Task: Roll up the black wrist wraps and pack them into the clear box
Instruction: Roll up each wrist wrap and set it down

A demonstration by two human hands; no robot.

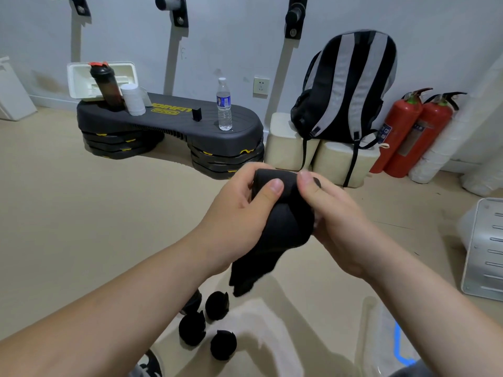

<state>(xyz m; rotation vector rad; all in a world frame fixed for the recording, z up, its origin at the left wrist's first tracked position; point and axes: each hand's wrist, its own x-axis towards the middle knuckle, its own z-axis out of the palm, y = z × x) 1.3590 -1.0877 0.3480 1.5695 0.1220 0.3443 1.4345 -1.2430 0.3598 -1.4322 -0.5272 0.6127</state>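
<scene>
I hold a black wrist wrap [283,227] up in front of me with both hands. My left hand [239,213] grips its upper part, thumb pressed on the rolled top. My right hand [334,216] pinches the same top from the right. The wrap's loose end hangs down below my hands. On the floor below lie several rolled black wraps [216,306]. The clear box [381,336] shows only as a faint transparent shape at the bottom, its wall hard to make out.
A black step platform [174,123] stands ahead with a shaker bottle [104,85], a white tub and a water bottle [224,104]. A striped backpack [351,85] sits on cream blocks. Two red fire extinguishers [408,131] lean at right, a grey metal unit [484,248] further right.
</scene>
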